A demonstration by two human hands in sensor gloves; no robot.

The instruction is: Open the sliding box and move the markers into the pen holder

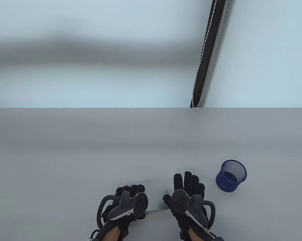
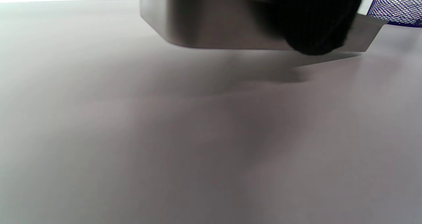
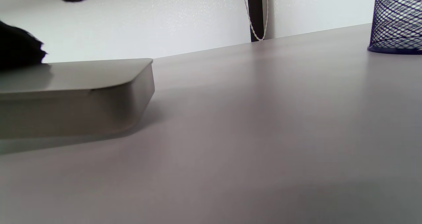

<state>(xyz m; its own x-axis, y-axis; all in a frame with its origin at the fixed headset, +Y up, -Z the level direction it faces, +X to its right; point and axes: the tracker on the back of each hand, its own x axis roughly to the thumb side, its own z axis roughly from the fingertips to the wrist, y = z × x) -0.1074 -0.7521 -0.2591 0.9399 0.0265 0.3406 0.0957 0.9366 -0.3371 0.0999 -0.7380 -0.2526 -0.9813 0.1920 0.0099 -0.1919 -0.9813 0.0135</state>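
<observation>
The sliding box (image 1: pixel 156 200) is a flat grey case lying near the table's front edge, its lid closed, and no markers show. My left hand (image 1: pixel 130 194) has its fingers curled over the box's left end. In the left wrist view a gloved finger (image 2: pixel 316 22) wraps down the box (image 2: pixel 214 22) side. My right hand (image 1: pixel 187 187) lies at the box's right end with fingers straight, its thumb (image 3: pixel 19 49) resting on the lid (image 3: pixel 75 75). The blue mesh pen holder (image 1: pixel 231 176) stands upright to the right of my right hand.
The grey table (image 1: pixel 90 155) runs back to a pale wall. A dark strip with a beaded cord (image 1: pixel 206 55) hangs on the wall behind. The pen holder also shows at the right wrist view's top right corner (image 3: pixel 397 19).
</observation>
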